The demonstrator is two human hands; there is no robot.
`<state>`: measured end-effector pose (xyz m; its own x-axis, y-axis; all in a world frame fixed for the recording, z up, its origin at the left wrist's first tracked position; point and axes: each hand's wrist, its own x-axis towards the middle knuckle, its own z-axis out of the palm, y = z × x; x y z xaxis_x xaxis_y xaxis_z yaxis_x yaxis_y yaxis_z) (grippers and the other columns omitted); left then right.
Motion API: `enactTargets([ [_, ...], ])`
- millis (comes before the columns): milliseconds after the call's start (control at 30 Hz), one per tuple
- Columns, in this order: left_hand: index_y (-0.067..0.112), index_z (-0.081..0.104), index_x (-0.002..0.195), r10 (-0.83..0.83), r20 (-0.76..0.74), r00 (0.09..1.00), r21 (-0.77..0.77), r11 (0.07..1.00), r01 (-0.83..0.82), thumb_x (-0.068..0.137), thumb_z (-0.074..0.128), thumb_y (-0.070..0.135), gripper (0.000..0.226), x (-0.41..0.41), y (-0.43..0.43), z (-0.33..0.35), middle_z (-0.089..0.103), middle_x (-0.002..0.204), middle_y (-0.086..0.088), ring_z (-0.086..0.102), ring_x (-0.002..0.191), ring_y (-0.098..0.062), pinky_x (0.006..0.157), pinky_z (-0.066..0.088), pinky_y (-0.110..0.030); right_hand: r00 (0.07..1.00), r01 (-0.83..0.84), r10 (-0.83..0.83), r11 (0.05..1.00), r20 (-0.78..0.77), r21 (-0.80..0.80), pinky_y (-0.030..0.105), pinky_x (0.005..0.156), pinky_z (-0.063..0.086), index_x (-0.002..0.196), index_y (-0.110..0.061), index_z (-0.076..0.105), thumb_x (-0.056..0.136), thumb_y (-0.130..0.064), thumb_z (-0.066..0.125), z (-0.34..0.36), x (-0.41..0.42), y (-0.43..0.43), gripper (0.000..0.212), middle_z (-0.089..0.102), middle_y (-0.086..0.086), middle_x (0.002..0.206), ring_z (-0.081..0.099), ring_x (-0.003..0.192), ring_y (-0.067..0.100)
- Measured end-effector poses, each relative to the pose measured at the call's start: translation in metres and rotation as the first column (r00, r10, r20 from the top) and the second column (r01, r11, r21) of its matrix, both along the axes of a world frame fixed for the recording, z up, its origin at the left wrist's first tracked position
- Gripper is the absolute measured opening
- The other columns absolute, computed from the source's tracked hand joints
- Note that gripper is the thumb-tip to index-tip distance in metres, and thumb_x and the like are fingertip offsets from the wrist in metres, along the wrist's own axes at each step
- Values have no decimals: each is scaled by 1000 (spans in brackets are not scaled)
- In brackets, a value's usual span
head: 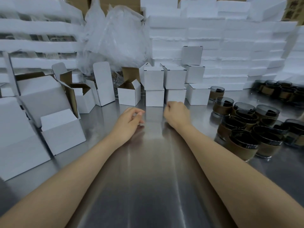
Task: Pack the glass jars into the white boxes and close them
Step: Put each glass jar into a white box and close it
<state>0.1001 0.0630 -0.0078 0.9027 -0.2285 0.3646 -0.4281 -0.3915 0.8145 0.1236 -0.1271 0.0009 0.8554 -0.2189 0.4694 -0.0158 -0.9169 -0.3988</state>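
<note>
Packing step: between boxes.
Left grip (131, 119): loose, empty.
Right grip (176, 115): clenched, empty, beside closed boxes (175, 96).
Jars (246, 117): right, on bench (153, 178).
Next: likely jar into open box (129, 95).

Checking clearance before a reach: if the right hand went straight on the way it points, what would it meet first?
Most likely the closed white box directly beyond the right hand, the lower of two stacked there. The gap looks small, though depth is unclear.
</note>
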Motion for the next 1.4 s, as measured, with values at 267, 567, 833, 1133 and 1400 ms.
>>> enactTargets([
  [267, 14, 60, 93, 44, -161, 986, -256, 963, -85, 98, 43, 3, 22, 9, 1, -1, 63, 87, -4, 64, 80, -16, 80, 54, -27, 997, -14, -1, 983, -78, -185, 31, 63, 31, 76, -10, 54, 90, -19, 42, -10, -28, 23, 21, 58, 15, 82, 57, 80, 35],
  [567, 17, 56, 100, 115, -184, 976, -289, 943, -166, 93, 44, 1, 21, 11, -3, -1, 66, 97, -7, 67, 88, -18, 82, 55, -33, 984, -177, 163, 948, -74, -263, 32, 63, 31, 102, -10, 53, 93, -21, 45, -10, -10, 73, 17, 65, 13, 98, 62, 91, 36],
  [833, 18, 53, 108, 231, -197, 953, -327, 901, -286, 94, 50, 9, 17, 8, 0, 2, 63, 109, -1, 62, 103, -17, 92, 51, -33, 976, -217, 210, 957, -54, -192, 37, 64, 35, 149, -17, 18, 91, -14, 47, -3, 43, 105, 65, 61, 14, 96, 61, 87, 36],
  [1133, 16, 51, 117, 233, -180, 956, -292, 915, -278, 93, 49, 6, 26, 14, 3, -1, 59, 121, -2, 58, 111, -18, 99, 47, -38, 992, -114, 120, 984, 35, -140, 36, 63, 34, 144, -13, 29, 95, -8, 38, -5, 105, 117, 51, 65, 18, 101, 62, 91, 38],
  [1400, 13, 24, 148, 434, -129, 891, -249, 856, -453, 98, 48, 22, 56, 15, 11, 0, 22, 153, -4, 33, 134, -16, 97, 25, -20, 974, -198, 213, 967, 77, -163, 38, 60, 37, 123, -8, 42, 97, -9, 38, -5, 57, 107, 26, 65, 17, 92, 61, 81, 40],
])
